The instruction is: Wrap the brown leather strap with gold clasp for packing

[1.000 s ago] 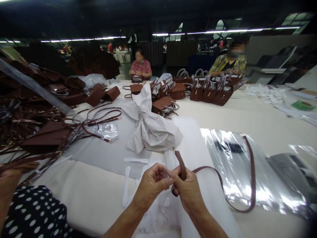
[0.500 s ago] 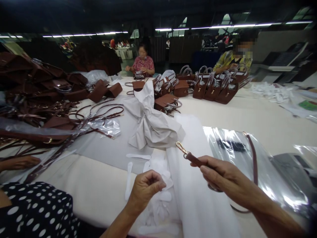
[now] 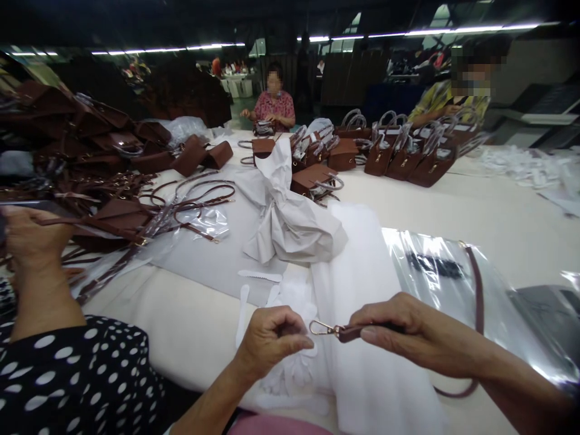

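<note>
Table: a wide, smooth cream table [image 3: 475, 211] fills most of the view.
Room: big and dark, with long strip lights up high and other people sitting at the far side of the table.
Landmark: a crumpled bundle of grey-white paper [image 3: 290, 223] sits in the middle of the table.
Strap: a thin dark brown leather strap [image 3: 475, 290] with a small shiny gold clip [image 3: 321, 328] lies near the bundle, on the side closest to the camera.
Right hand [image 3: 408, 329]: pinches the strap end just behind the clip.
Left hand [image 3: 272, 338]: curled shut, fingertips pressed together, just beside the clip; I cannot tell if it holds anything.
Foam: soft white foam sheets [image 3: 362, 302] lie under both hands.
Bag: a shiny clear plastic bag [image 3: 435, 272] lies right of the bundle, under the strap.
Purses: stiff brown leather handbags [image 3: 408, 160] stand in a row beyond the bundle.
Neighbour: a hand [image 3: 29, 232] above a black sleeve with white dots [image 3: 77, 380], far left of the bundle, holds brown straps.
</note>
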Available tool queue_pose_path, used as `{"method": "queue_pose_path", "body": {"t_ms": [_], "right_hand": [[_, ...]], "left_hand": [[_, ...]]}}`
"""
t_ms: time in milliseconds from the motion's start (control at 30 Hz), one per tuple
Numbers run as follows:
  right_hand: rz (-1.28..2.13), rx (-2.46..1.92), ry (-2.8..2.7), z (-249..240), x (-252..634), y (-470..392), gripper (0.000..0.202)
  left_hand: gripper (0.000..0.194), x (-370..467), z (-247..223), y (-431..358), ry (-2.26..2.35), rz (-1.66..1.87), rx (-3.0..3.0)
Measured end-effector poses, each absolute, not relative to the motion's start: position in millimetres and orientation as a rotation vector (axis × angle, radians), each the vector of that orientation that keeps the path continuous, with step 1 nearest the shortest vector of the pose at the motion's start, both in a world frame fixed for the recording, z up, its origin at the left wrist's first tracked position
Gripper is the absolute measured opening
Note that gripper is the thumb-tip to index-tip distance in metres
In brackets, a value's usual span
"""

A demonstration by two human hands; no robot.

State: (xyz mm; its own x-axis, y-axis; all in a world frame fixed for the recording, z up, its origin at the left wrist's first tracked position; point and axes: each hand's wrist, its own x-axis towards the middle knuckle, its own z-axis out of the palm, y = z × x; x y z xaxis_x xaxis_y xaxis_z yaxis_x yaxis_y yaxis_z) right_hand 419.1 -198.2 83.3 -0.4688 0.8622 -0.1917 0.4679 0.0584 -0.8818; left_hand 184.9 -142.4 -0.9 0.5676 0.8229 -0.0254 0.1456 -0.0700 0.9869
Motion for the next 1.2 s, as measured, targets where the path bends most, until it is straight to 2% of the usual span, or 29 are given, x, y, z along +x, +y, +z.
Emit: {"method": "queue_pose_path", "body": {"t_ms": [333,533,833,1200], "right_hand": [[1.449,-1.289,-2.180,83.2,427.9,-187.4,0.023],[1.165,-1.441,-2.420,79.7,425.8,-183.2,0.021],[1.130,-1.554,-2.354,74.1,421.7,-184.0,0.018],[1.115,-1.481,-2.341,50.9,405.7,-178.5,0.019]], "left_hand": [[0.028,186.6,0.2,-137.8,0.738,0.531,1.643],[0.026,192.7,1.2,-136.7,0.732,0.455,1.626],[0.013,199.0,-4.0,-137.7,0.601,0.537,1.487],[0.019,208.7,2.8,-141.4,0.700,0.417,1.741]]}}
